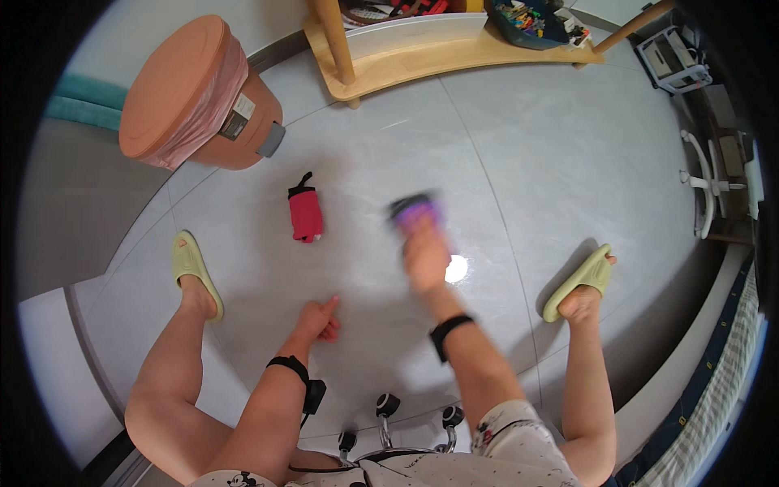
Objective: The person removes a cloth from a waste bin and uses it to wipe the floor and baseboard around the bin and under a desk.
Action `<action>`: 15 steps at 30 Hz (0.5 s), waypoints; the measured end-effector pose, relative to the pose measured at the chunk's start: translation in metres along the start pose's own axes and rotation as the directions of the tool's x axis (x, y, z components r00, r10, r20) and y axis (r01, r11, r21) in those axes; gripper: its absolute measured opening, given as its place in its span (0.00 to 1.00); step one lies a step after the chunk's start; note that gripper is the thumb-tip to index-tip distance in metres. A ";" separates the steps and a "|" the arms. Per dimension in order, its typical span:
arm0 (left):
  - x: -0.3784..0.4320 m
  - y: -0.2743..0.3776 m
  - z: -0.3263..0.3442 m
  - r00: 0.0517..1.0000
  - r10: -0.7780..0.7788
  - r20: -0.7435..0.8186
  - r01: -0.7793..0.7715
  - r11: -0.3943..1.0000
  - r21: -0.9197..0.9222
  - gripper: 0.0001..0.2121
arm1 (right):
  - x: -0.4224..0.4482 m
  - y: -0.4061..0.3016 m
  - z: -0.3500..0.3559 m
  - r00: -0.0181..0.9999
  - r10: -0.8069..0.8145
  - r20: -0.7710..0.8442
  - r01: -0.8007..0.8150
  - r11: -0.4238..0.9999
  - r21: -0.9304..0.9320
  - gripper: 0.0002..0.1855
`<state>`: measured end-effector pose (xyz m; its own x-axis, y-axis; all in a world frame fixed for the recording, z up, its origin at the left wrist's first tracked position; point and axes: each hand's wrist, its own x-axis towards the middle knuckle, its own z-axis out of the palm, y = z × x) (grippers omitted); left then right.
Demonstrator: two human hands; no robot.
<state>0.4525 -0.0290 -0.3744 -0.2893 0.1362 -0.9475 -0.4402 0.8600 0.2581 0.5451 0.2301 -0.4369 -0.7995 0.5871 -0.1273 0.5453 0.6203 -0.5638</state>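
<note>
My right hand (426,262) is closed around a small purple-and-black bundle (420,210) above the middle of the floor. Motion blur hides the bundle's details, and my fingers cover part of it. To its left on the tiles lies a red fabric pouch (305,214) with a black band and a black loop at its far end. My left hand (317,321) hovers nearer to me than the pouch, apart from it. Its thumb sticks out, its fingers are loosely bent, and nothing shows in it.
A lidded pink-orange bin (255,115) with a pedal stands back left. Behind is a wooden shelf (420,58) with a dark tub (517,36) of small coloured pieces. Green slippers (193,265) are on my feet. Chair casters (387,404) show below; a bed edge (700,389) lies right.
</note>
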 end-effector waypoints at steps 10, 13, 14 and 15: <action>0.003 -0.019 -0.017 1.000 0.026 -0.001 -0.026 0.995 -0.092 0.36 | -0.088 0.042 -0.096 0.993 0.088 0.082 -0.057 0.945 -0.322 0.25; 0.004 -0.019 -0.017 0.997 0.080 0.024 -0.078 0.995 -0.064 0.36 | -0.064 0.083 -0.097 0.933 0.066 -0.355 -0.213 0.895 -0.392 0.27; 0.005 -0.025 -0.019 0.997 0.074 0.023 -0.073 0.996 -0.059 0.36 | -0.066 0.075 -0.080 0.901 0.119 -0.416 -0.275 0.900 -0.338 0.26; 0.008 -0.030 -0.021 0.994 0.087 0.063 -0.079 0.990 -0.115 0.36 | -0.066 0.055 -0.059 0.864 0.171 -0.474 -0.328 0.905 -0.271 0.26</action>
<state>0.4454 -0.0639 -0.3856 -0.2724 0.2410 -0.9315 -0.5107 0.7843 0.3523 0.6426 0.2560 -0.4117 -0.4781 0.8596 0.1802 0.8239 0.5100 -0.2471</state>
